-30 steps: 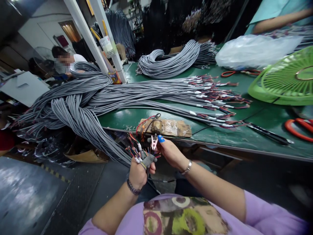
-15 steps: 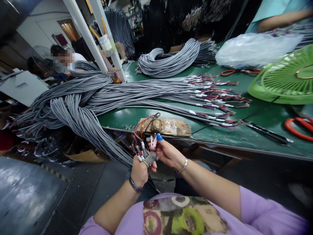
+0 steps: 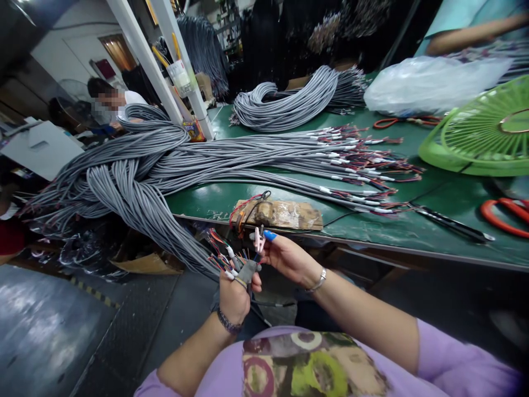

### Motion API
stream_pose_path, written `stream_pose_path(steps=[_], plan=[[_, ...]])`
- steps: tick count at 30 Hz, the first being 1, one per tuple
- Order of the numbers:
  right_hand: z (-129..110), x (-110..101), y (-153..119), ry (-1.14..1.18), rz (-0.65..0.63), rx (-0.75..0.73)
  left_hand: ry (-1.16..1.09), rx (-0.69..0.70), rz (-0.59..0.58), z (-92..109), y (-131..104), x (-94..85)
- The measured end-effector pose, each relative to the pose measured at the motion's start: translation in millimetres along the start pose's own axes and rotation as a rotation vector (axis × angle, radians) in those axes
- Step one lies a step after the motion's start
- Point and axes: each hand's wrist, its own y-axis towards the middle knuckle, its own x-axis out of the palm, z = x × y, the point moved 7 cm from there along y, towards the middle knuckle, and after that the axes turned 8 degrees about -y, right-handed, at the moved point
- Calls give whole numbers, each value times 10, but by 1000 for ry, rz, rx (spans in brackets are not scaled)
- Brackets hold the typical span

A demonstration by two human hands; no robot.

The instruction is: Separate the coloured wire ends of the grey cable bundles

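So the biggest thing here is the green worktop (image 3: 198,207), and a lot of it is covered by a huge spread of grey cables (image 3: 215,157). They're draped over the near edge at the left, with the stripped, coloured wire ends fanned out toward the right. Behind them a looped cable bundle (image 3: 289,107) is laid down. Over on the right, a green fan (image 3: 479,135) is parked in front of a clear plastic bag (image 3: 430,85), and a co-worker's arm (image 3: 475,36) is seen past that. A wooden block (image 3: 295,215) is set at the near edge, with red and black leads run around its left end. Orange-handled scissors (image 3: 506,218) are left at the far right, and a slim black tool (image 3: 450,223) is placed between them and the wire ends.

As for the hands, a clutch of cable ends (image 3: 231,264) is grasped in the clenched left hand (image 3: 234,298), below the block, with thin coloured wires splayed out. The right hand (image 3: 291,263) is held just beside it, a blue cover (image 3: 270,235) worn on one fingertip. A small pink clip (image 3: 259,241) is touched by its fingertips; whether it's actually gripped can't be told.
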Motion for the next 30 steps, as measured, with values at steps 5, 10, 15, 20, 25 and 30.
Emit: stream_pose_path(steps=[5,10,15,20,25,30], plan=[[-16,-105,20,-155,114,-158,-6,22,19,-1,39,38],[109,14,85,88,-7,3,2,20,54,-36,60,58],[116,1,121,195,80,8,22,9,54,-121,73,41],[152,7,116,217,114,28,37,18,4,-178,65,21],[173,18,45,145,23,81,31,27,-4,-133,59,11],[167,-15,-112,-38,-158,213,70,37,-29,-142,18,-46]])
